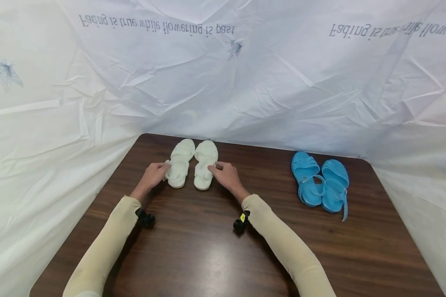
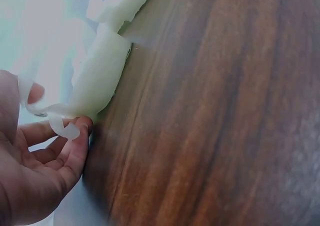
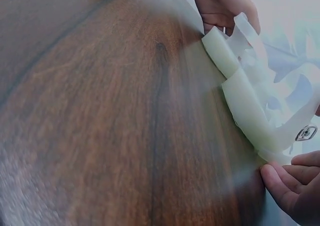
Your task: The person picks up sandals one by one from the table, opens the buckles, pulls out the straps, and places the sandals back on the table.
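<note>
Two white sandals lie side by side at the far left part of the table, toes pointing away. At the outer side of the left white sandal [image 1: 182,159], my left hand [image 1: 154,175] pinches its strap [image 2: 57,108] between thumb and curled fingers. My right hand [image 1: 228,177] grips the outer edge of the right white sandal [image 1: 207,154], thumb over the side and fingertips low by the sole. A metal buckle [image 3: 306,132] shows on that sandal's strap in the right wrist view. Both soles appear to rest on the table.
A pair of blue sandals, the left one [image 1: 305,165] against the right one [image 1: 334,173], lies on the right of the brown wooden table [image 1: 193,247]. One blue strap hangs out sideways. White printed sheeting [image 1: 223,90] rises behind the table's far edge and along its sides.
</note>
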A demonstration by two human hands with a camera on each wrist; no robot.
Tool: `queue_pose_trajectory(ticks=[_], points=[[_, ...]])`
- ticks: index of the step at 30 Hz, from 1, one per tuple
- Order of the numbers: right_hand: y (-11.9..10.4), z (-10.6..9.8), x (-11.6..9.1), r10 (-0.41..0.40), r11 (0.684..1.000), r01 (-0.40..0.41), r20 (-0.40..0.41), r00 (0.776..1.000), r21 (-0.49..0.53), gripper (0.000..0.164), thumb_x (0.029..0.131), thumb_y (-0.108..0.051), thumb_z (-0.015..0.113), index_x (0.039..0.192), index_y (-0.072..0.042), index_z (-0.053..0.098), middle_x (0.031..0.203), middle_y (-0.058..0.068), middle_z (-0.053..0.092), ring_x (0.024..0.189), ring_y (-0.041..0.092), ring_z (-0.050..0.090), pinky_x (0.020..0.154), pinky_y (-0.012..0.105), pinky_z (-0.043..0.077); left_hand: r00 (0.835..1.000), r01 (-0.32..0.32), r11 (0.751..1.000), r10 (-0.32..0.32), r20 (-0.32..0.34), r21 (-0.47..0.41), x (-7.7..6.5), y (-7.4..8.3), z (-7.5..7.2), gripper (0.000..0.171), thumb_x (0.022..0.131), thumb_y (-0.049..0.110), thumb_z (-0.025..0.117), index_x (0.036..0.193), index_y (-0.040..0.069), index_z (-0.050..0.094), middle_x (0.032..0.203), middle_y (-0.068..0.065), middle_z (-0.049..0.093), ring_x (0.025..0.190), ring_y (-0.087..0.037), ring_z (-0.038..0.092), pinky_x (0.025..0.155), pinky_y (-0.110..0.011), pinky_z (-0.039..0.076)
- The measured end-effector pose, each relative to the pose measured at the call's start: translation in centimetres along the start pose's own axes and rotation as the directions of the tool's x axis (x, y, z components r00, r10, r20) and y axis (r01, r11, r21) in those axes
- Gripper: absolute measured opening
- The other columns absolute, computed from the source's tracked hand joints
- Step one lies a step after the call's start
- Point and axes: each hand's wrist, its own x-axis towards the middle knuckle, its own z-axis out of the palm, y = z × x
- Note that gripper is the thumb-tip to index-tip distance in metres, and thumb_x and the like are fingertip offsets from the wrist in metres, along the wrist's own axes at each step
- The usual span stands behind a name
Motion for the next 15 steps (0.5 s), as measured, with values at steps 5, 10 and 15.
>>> queue_pose_trajectory(ticks=[5,10,15], points=[[0.2,-0.3,0.0,0.023,0.999,-0.023,0.012,1.0,0.024,0.063,0.099,-0.054,0.059,0.142,-0.008,0.061,0.138,0.01,0.064,0.119,0.028,0.065,0.101,0.047,0.05,0.999,0.015,0.999,-0.014,0.03,-0.039,-0.3,0.3,0.0,0.061,0.106,0.057,0.041,0.102,0.002,0.068,0.085,-0.013,0.065,0.077,-0.027,0.06,0.069,-0.037,0.045],[0.1,-1.0,-0.2,0.031,0.998,-0.032,0.008,0.999,0.061,0.065,0.099,-0.054,0.06,0.143,-0.007,0.059,0.128,0.011,0.069,0.092,0.024,0.072,0.09,0.046,0.055,0.999,0.017,0.999,-0.017,0.03,-0.029,-0.6,0.8,-0.1,0.075,0.103,0.068,0.034,0.106,0.001,0.067,0.096,-0.017,0.068,0.084,-0.028,0.063,0.071,-0.036,0.047],[0.1,-2.1,-0.4,0.005,0.999,-0.005,-0.006,1.0,0.046,0.061,0.098,-0.052,0.063,0.143,-0.01,0.06,0.123,0.01,0.072,0.102,0.025,0.071,0.093,0.047,0.054,0.999,-0.014,1.0,0.014,-0.049,0.014,-1.0,1.2,-0.5,0.076,0.103,0.068,0.035,0.121,0.002,0.066,0.095,-0.021,0.067,0.077,-0.03,0.061,0.067,-0.038,0.046]])
